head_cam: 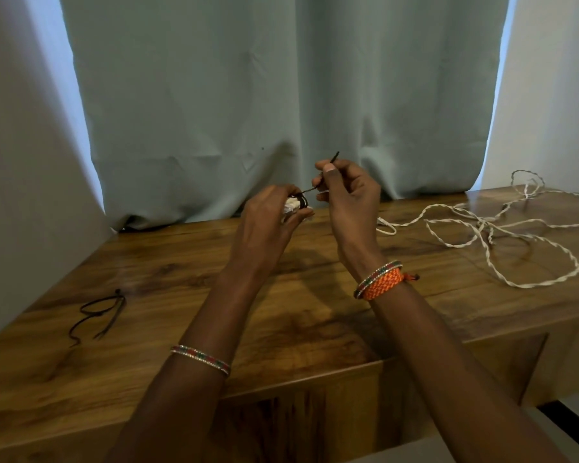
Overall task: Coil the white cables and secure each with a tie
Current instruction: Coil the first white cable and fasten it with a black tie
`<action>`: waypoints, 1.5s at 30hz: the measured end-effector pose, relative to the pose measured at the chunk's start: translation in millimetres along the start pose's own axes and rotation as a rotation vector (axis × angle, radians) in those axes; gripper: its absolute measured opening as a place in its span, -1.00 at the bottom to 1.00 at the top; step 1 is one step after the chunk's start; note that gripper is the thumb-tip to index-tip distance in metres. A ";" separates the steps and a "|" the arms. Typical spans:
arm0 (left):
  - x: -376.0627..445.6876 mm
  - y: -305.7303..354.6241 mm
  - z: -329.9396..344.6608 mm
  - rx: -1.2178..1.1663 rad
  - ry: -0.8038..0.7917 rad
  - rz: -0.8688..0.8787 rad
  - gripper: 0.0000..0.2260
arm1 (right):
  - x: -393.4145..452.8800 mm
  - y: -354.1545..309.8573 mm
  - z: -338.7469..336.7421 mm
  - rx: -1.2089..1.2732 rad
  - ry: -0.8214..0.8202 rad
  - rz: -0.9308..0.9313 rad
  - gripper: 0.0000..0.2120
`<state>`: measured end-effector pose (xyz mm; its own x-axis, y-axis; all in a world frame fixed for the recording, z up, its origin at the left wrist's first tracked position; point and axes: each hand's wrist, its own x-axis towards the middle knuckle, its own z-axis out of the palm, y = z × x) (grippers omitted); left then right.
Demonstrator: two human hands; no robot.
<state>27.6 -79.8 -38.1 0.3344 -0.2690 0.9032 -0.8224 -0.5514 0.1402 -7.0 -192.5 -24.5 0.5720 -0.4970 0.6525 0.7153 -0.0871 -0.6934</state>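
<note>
1. No readable text, label, brand, number or sign anywhere in view.

You see a brown wooden table (168, 295) with dark swirls in the wood. Its front edge has a step cut into it near the middle. Behind the table hangs a big pale blue-green curtain (281, 95) with soft folds, and its bottom edge touches the back of the table. On each side of the curtain there is a plain white wall (10, 162). A thin strip of bright light shows along both curtain edges.
</note>
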 end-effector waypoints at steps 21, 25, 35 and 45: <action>-3.3 -11.7 -1.5 0.224 0.035 0.129 -0.69 | -1.7 -23.5 -25.3 -0.443 -0.296 0.059 -0.97; -4.3 -9.7 -2.5 0.233 0.060 0.103 -0.69 | -3.6 -26.9 -21.6 -0.466 -0.360 0.091 -0.96; -3.7 -16.1 -2.0 0.224 0.120 0.228 -0.74 | -1.3 -35.9 -18.7 -0.650 -0.415 -0.051 -0.94; -2.8 -15.1 -0.1 0.193 0.202 0.392 -0.80 | -2.7 -41.0 -19.7 -0.718 -0.391 -0.114 -0.94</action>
<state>39.1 -70.7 -42.6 -0.0957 -0.3377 0.9364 -0.7617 -0.5808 -0.2873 -45.8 -204.5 -3.8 0.7047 -0.1271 0.6980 0.4225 -0.7152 -0.5567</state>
